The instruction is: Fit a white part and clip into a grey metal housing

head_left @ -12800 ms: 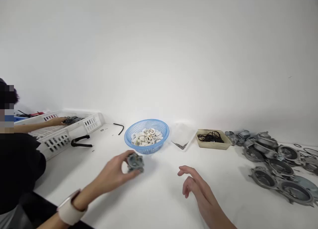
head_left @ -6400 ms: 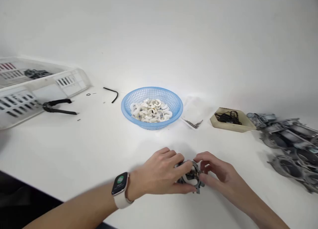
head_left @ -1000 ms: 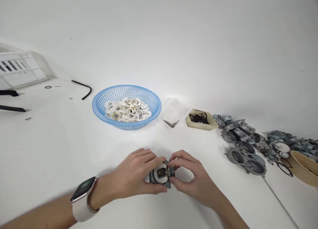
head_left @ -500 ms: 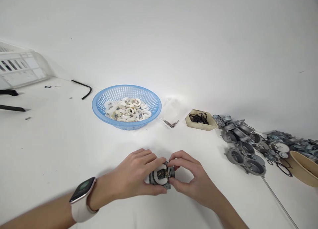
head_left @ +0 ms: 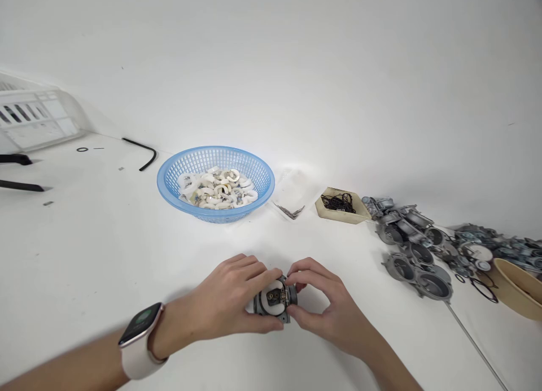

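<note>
A small grey metal carburettor body (head_left: 274, 302) rests on the white table (head_left: 105, 250) near the front edge, its open side up, with a white curved piece and brass parts inside. My left hand (head_left: 228, 300), with a watch on its wrist, grips the body from the left. My right hand (head_left: 328, 306) holds it from the right, thumb and forefinger pinched at its top edge. Beyond them stands a blue plastic basket (head_left: 254, 173) with several white curved pieces in it.
A beige tray (head_left: 355, 214) of black rings and a small heap of thin metal pins (head_left: 290, 211) lie right of the basket. Grey metal bowl covers (head_left: 417, 252) pile up at the right, beside a tan bowl (head_left: 519, 289). A white crate (head_left: 36, 117), a black bent rod (head_left: 141, 151) and black pliers handles (head_left: 17, 173) are far left.
Over the last second both hands have stayed on the metal body with only tiny finger shifts. Earlier, my left hand alone held it up near the basket and my right hand was free.
</note>
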Demonstrator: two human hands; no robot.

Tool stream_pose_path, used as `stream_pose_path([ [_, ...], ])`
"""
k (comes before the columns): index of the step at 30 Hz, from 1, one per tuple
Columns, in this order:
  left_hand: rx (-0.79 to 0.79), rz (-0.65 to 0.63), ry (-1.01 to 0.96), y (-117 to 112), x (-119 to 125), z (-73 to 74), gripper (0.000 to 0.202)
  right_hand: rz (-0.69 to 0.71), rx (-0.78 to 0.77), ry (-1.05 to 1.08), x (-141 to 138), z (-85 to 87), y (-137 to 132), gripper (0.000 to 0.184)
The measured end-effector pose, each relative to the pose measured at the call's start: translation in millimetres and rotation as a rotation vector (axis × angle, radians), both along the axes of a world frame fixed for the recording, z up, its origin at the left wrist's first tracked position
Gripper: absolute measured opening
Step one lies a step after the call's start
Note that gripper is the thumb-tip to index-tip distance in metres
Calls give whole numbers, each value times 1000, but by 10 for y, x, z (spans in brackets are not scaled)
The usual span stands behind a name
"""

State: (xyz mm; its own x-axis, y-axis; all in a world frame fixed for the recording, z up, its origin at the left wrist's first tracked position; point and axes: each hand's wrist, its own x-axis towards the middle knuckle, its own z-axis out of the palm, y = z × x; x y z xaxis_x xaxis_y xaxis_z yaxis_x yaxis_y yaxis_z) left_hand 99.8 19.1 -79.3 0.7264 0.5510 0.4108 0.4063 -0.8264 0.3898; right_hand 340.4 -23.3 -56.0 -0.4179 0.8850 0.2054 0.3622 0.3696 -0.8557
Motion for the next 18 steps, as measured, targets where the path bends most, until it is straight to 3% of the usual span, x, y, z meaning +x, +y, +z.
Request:
stream_pose_path([
  [18, -55, -7, 21, 3, -2, 13, 60, -19, -24, -4, -15, 7, 10, 35],
])
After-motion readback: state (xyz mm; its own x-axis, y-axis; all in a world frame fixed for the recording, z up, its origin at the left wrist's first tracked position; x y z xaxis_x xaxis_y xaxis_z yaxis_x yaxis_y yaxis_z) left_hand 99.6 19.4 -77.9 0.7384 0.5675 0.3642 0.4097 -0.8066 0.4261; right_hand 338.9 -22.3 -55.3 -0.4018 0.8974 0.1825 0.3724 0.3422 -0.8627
